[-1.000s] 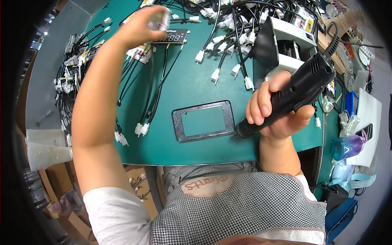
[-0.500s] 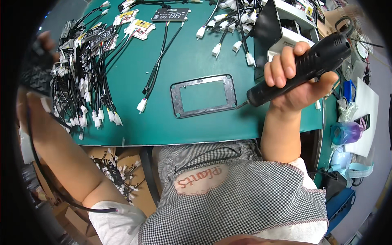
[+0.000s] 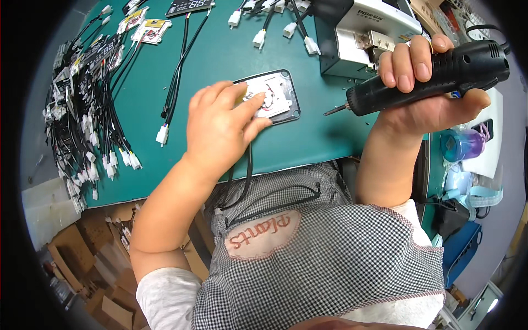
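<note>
A black rectangular plastic frame (image 3: 294, 99) lies on the green table in front of me. Inside it sits a white-backed display board (image 3: 278, 93) with thin wires, partly covered by my fingers. My left hand (image 3: 220, 121) grips this board, thumb and fingers on its left part. From under the hand a black cable (image 3: 249, 165) runs over the table edge toward my lap. My right hand (image 3: 410, 77) is wrapped round a black electric screwdriver (image 3: 374, 96), raised right of the frame. Its bit (image 3: 336, 110) points left, apart from the frame.
Display boards with black cables and white connectors (image 3: 91, 115) are heaped at the left. Another display board (image 3: 190, 5) lies at the far edge with its cable toward me. A white and black machine (image 3: 352, 41) stands at the back right. A purple-blue cup (image 3: 465, 144) is farther right.
My left hand has come from the far left to the frame, where the white-backed board now lies. The screwdriver has shifted right, its bit farther from the frame. The view has shifted too.
</note>
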`<action>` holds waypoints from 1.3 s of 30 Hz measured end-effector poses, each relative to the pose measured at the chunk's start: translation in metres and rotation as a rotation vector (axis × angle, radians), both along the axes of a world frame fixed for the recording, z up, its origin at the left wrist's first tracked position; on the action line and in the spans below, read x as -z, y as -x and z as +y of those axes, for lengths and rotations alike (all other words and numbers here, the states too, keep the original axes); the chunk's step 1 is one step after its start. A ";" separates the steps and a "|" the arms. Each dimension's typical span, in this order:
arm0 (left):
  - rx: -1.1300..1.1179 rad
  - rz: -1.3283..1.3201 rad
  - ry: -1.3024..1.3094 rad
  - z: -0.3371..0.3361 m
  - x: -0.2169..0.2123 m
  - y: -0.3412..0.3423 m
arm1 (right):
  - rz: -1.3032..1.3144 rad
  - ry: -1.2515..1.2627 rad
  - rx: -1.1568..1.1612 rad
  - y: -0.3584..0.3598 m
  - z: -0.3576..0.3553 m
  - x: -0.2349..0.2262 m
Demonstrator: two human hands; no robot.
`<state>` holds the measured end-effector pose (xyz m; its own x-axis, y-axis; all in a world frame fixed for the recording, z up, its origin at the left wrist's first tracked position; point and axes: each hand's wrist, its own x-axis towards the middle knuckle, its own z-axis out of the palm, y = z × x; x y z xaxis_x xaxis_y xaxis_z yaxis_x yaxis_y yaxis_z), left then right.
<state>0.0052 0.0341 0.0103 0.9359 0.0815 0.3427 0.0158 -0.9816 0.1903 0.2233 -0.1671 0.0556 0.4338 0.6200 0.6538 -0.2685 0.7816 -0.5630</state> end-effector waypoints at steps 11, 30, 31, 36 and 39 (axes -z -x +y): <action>0.008 0.198 0.089 0.010 -0.011 -0.002 | -0.031 0.008 0.037 -0.014 -0.011 -0.010; 0.031 0.122 0.118 -0.020 0.002 -0.007 | 0.013 0.037 0.994 -0.003 -0.001 -0.040; 0.032 0.122 0.114 -0.020 0.001 -0.007 | 0.041 0.038 1.027 0.000 0.002 -0.039; 0.036 0.131 0.109 -0.019 0.000 -0.005 | 0.095 0.180 0.849 -0.001 0.003 -0.049; 0.039 0.129 0.119 -0.018 0.000 -0.003 | 0.055 0.194 0.787 0.003 0.007 -0.043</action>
<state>0.0084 0.0160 0.0107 0.9747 0.0772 0.2099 0.0100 -0.9527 0.3038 0.2202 -0.1596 0.0986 0.8180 0.2201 0.5315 0.2881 0.6430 -0.7096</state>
